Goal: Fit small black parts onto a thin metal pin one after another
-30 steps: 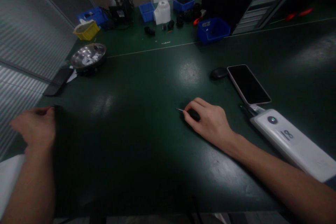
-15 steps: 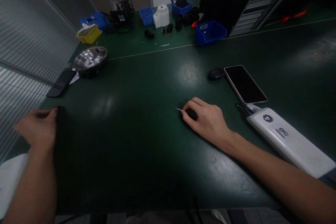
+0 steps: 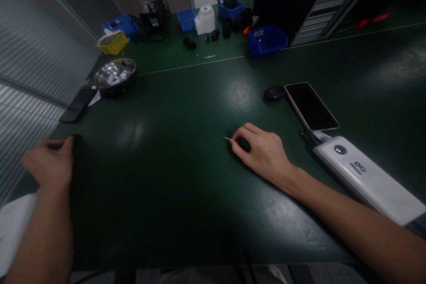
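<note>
In the head view, the right hand (image 3: pixel 262 151) rests on the green table (image 3: pixel 156 164), its fingers curled round the dark handle of a small tool (image 3: pixel 243 143). A thin metal shaft (image 3: pixel 226 138) sticks out past the thumb and forefinger, pointing to the left. The grip sits close to where shaft meets handle, probably because that gives the fingertips finer control of the tip; with the hand low, the table likely takes some of its weight.

The left hand (image 3: pixel 49 162) is well apart, by the table's left edge, with thumb and forefinger drawn narrow. Something dark shows at the fingertips (it may be a small part or only shadow), so whether that hand holds anything cannot be told.

Beyond the right hand lie a phone (image 3: pixel 312 105) and, just beside it, a rounded black object (image 3: pixel 274 93), perhaps a mouse. A white case (image 3: pixel 386 191) marked 18 lies alongside the right forearm. On the far left, a metal bowl (image 3: pixel 104 71) holds pale scraps, near a black slab (image 3: pixel 78 105). A blue bin (image 3: pixel 268 42) and a yellow bin (image 3: pixel 113 45) stand towards the back, seemingly to leave the middle free for handwork.
</note>
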Tool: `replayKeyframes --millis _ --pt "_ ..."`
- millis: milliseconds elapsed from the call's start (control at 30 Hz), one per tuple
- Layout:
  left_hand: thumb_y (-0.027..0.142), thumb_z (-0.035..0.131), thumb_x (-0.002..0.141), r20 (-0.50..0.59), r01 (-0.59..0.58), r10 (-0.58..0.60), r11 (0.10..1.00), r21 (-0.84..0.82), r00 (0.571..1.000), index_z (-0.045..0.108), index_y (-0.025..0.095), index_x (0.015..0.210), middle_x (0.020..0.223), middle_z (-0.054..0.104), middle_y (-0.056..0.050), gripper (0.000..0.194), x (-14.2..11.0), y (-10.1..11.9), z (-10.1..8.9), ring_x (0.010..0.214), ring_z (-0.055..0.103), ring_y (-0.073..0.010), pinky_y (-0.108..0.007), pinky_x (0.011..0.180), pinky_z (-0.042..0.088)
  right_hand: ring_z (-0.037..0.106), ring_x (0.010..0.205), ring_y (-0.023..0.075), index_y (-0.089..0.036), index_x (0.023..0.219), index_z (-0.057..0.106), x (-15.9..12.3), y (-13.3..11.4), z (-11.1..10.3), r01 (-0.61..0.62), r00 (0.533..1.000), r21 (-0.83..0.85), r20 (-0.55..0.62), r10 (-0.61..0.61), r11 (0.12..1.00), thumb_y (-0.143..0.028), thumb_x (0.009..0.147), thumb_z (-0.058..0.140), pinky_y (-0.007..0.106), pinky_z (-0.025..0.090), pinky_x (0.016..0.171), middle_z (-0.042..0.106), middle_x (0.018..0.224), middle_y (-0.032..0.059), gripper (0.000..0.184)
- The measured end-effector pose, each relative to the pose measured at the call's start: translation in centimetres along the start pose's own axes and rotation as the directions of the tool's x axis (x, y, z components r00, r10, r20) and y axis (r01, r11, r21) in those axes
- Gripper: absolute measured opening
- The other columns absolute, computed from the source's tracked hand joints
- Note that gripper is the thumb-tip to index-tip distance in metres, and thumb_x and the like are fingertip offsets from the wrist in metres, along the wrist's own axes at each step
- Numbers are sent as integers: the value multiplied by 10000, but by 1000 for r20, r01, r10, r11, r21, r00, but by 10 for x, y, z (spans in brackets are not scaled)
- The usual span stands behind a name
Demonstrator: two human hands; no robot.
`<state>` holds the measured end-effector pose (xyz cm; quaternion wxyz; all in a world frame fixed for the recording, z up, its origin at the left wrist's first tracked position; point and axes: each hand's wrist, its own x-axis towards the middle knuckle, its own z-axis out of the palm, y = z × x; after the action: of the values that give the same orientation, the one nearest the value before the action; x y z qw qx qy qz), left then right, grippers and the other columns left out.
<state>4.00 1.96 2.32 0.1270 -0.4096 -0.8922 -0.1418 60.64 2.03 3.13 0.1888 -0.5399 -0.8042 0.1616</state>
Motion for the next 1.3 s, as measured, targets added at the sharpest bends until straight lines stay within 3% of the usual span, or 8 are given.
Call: replayKeyframes --millis 200,367,500,600,700,1000,1200,1300 --pt "505 674 835 32 -36 36 999 3 999 684 141 911 674 485 18 372 8 -5 5 692 435 -176 -382 925 349 567 710 126 -226 975 663 0 0 -1 7 1000 5 0 -7 1000 -393 995 520 277 338 586 661 1005 8 221" --pt "531 676 870 -9 -308 313 928 -208 950 727 171 1051 840 666 -5 406 -25 62 -9 752 590 -194 -365 867 443 571 719 129 -218 979 668 0 0 0 15 1000 11 -11 -15 1000 -381 991 519 272 331 585 667 995 22 221" --pt "392 706 903 -12 -614 721 581 -535 693 713 172 1031 1079 725 -51 254 -99 154 -27 922 679 -207 -339 840 523 561 702 124 -215 967 667 0 0 0 15 1000 19 -15 -15 1000 -379 987 520 270 327 581 669 997 22 221" --pt "301 691 929 -4 -607 904 284 -742 428 709 181 986 1066 728 -57 134 -155 212 -35 950 689 -184 -319 840 552 565 711 130 -217 957 662 -1 0 1 19 999 17 -32 -19 1000 -386 982 521 276 327 588 666 979 17 221" --pt "249 680 940 -70 -575 955 115 -810 289 692 170 959 1015 723 -55 82 -190 244 -33 925 678 -165 -301 812 555 574 718 136 -218 951 657 -1 -2 1 25 999 21 -42 -24 999 -396 975 523 282 332 601 662 949 12 223" --pt "211 649 960 -108 -586 951 87 -806 289 669 182 1075 1045 715 -56 120 -199 247 -28 952 659 -163 -313 843 563 570 685 133 -205 935 658 -1 -3 0 67 998 54 -4 -67 996 -382 967 512 281 349 613 660 906 25 231" --pt "160 626 965 -172 -669 961 17 -743 215 688 192 1164 1117 726 -58 210 -200 247 -25 1012 653 -178 -347 903 560 588 709 146 -210 928 657 -1 -3 -1 54 999 58 -11 -53 997 -379 960 517 285 360 620 668 905 28 221" --pt "161 623 967 -176 -670 960 15 -742 217 694 194 1143 1113 728 -54 192 -200 246 -23 1015 656 -177 -354 906 560 591 710 148 -213 909 657 -1 -3 -1 59 998 58 -5 -59 997 -382 953 525 288 360 619 670 895 26 219"
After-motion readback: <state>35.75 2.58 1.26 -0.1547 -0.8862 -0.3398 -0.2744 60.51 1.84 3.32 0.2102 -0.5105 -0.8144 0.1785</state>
